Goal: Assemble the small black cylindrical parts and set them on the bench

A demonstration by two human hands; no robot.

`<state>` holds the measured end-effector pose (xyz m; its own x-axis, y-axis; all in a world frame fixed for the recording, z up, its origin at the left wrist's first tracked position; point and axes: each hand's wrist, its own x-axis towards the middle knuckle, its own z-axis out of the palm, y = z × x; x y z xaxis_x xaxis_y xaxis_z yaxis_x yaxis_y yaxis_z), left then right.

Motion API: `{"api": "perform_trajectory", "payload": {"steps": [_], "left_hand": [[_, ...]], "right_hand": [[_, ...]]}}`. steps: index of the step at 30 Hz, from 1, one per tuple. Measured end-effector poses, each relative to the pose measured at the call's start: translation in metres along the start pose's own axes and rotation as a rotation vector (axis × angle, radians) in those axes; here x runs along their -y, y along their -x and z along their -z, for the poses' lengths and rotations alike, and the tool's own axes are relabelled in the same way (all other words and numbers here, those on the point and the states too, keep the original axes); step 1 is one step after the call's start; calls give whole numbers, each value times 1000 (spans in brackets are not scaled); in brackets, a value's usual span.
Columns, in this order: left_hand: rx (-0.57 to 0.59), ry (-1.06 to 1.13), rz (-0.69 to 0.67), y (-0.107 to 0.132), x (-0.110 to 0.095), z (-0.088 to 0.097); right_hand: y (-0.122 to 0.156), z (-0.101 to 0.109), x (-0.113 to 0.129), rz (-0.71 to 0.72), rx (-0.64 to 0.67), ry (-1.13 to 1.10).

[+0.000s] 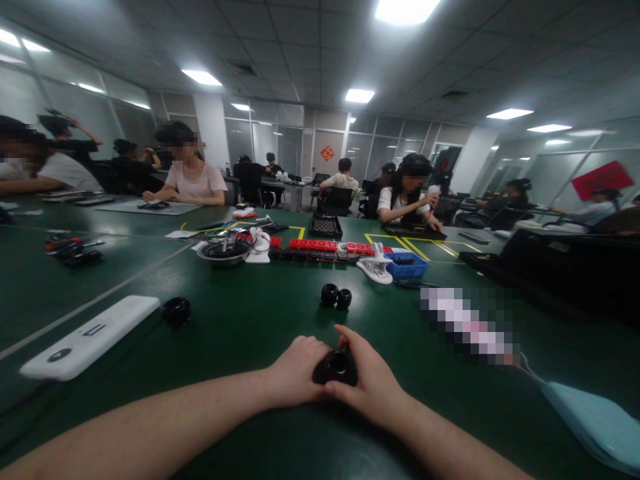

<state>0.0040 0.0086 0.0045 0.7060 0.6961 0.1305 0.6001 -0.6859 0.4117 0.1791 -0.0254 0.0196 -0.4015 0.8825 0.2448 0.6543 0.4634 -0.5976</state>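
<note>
In the head view, the left hand (299, 373) curls round the left side of a black ring (340, 365), most of its fingers hidden, while the right hand (375, 380), half closed, cups the right side with thumb in front. The ring is low over the green table (240, 333). From it, two rings (329, 294) sit together at 12 o'clock, a lone ring (175, 311) between 9 and 10, beside a white slab (95, 337); a blue bin (407, 265) is near 1.
</note>
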Motion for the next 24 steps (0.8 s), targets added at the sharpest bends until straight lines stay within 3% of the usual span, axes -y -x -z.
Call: {"api": "perform_trajectory", "payload": {"steps": [4, 10, 19, 24], "left_hand": [[2, 9, -12, 0, 0, 1], [18, 6, 19, 1, -2, 2], [10, -24, 6, -1, 3, -4], [5, 30, 5, 0, 1, -2]], "right_hand": [[1, -4, -1, -38, -28, -33], [7, 0, -4, 214, -12, -125], [0, -9, -2, -3, -70, -17], [4, -7, -4, 157, -53, -68]]}}
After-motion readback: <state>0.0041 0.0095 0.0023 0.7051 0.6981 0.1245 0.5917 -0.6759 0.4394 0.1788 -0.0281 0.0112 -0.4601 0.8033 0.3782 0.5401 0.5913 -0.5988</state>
